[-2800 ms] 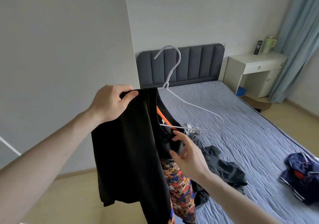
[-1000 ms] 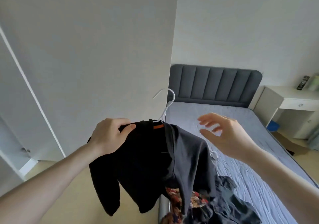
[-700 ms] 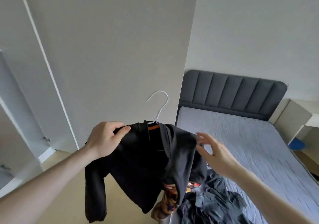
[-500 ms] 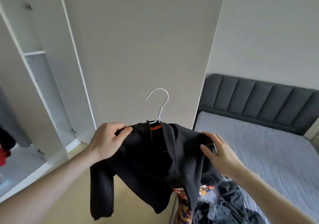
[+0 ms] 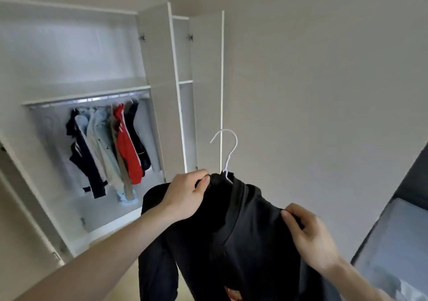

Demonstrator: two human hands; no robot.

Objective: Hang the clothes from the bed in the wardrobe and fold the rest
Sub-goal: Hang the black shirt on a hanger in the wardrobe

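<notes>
Head view: both hands, left [image 5: 185, 196], right [image 5: 310, 238], grip black garment [image 5: 234, 238] shoulders.

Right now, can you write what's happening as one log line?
left hand: grips top | right hand: pinches top's shoulder | hanger: in top | wardrobe: open, clothes on rail

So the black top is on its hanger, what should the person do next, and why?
Probably carry it left and hook the white hanger onto the wardrobe rail. The black top already hangs on it, left hand and right hand gripping its shoulders, and the wardrobe stands open.
</notes>
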